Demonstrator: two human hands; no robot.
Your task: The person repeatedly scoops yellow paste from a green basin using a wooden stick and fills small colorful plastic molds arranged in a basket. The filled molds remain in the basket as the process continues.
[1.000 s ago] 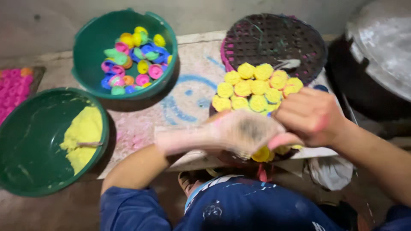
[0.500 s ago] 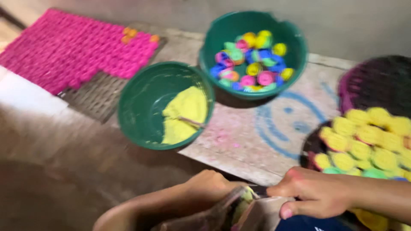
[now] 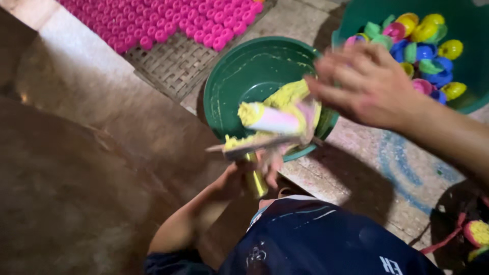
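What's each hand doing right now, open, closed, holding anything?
Left hand: closed on a yellow mould smeared with yellow paste.
Right hand: open, empty, motion-blurred above the green bowl.

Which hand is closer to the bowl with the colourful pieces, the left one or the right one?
Right. The right hand hovers at the near rim of the bowl of coloured pieces. The left hand is lower, near the body, at the yellow-paste bowl, gripping a yellow-smeared tool.

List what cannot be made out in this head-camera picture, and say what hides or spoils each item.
- Right hand: motion-blurred; its grip is unclear.
- Left hand: partly covered by the yellow-smeared tool it holds; fingers unclear.
- Bowl of coloured moulds: cut off by the top and right edges.
- Pink pieces on the woven tray: cut off at the top edge.
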